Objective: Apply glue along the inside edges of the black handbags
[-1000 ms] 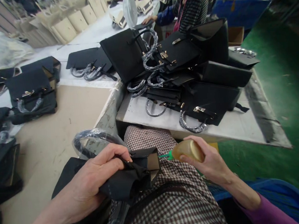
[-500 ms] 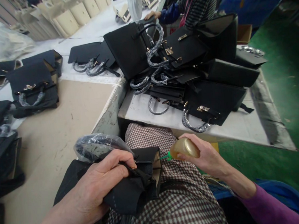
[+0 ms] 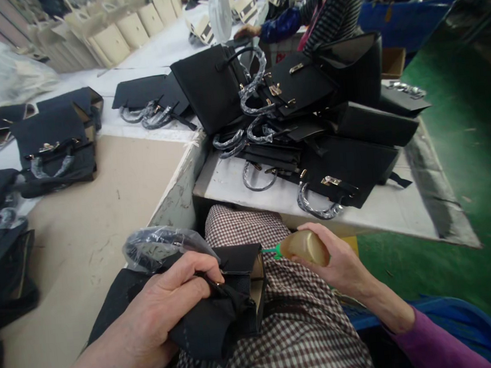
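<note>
A black handbag [image 3: 215, 327] lies across my lap on checkered cloth [image 3: 300, 322], its beige-lined side edge facing right. My left hand [image 3: 165, 305] is closed on the bag's black material near a small gold fitting. Behind that hand rises the bag's handle [image 3: 160, 246], wrapped in clear plastic. My right hand [image 3: 338, 259] grips a squeeze bottle [image 3: 305, 247] of amber liquid, tipped on its side. The bottle's green nozzle [image 3: 272, 251] points left, with its tip at the upper corner of the bag's open side; whether it touches cannot be made out.
Black handbags [image 3: 285, 100] with plastic-wrapped handles are heaped on the white table ahead. More black bags [image 3: 52, 138] lie on the table at left. Cream bags [image 3: 113, 44] stand at the back. A co-worker's hand [image 3: 247, 31] rests beyond the heap. A blue bin [image 3: 455, 326] is at lower right.
The green nozzle has shifted slightly up, from the middle of the bag's open side to its upper corner. My left hand keeps its hold. The view has moved a little.
</note>
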`<state>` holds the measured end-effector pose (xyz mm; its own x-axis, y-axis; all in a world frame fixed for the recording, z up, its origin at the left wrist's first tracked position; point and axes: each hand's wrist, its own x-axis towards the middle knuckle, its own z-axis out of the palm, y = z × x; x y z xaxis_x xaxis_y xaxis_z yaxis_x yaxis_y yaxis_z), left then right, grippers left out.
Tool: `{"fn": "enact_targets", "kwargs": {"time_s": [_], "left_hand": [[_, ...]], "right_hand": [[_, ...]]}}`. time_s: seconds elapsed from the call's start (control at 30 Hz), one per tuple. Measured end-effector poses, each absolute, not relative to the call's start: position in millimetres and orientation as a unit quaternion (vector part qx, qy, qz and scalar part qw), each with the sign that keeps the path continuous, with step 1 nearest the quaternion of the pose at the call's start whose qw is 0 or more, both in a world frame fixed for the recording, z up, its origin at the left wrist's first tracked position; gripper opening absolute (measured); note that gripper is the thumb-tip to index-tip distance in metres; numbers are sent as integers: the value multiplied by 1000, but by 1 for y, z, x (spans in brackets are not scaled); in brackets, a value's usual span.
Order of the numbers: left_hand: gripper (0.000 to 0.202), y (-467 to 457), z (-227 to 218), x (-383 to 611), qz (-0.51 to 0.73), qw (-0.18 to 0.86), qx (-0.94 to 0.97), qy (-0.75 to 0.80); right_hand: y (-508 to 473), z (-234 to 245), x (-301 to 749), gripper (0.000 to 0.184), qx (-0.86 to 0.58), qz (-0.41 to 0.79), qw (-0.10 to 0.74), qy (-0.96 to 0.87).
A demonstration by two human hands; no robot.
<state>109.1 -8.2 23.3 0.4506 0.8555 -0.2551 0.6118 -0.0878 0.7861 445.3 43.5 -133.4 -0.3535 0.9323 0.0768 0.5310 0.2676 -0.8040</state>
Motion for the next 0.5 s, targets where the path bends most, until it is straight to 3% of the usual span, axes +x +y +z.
{"fn": "enact_targets", "kwargs": {"time_s": [0.3,0.5], "left_hand": [[35,-39,10,109,155,425,731,511],[26,-59,-3,103,146,431,714,532]], "right_hand": [[37,-110,442,41,-502,439,225,-710],[30,-110,449,41,-557,434,250,-662]]}}
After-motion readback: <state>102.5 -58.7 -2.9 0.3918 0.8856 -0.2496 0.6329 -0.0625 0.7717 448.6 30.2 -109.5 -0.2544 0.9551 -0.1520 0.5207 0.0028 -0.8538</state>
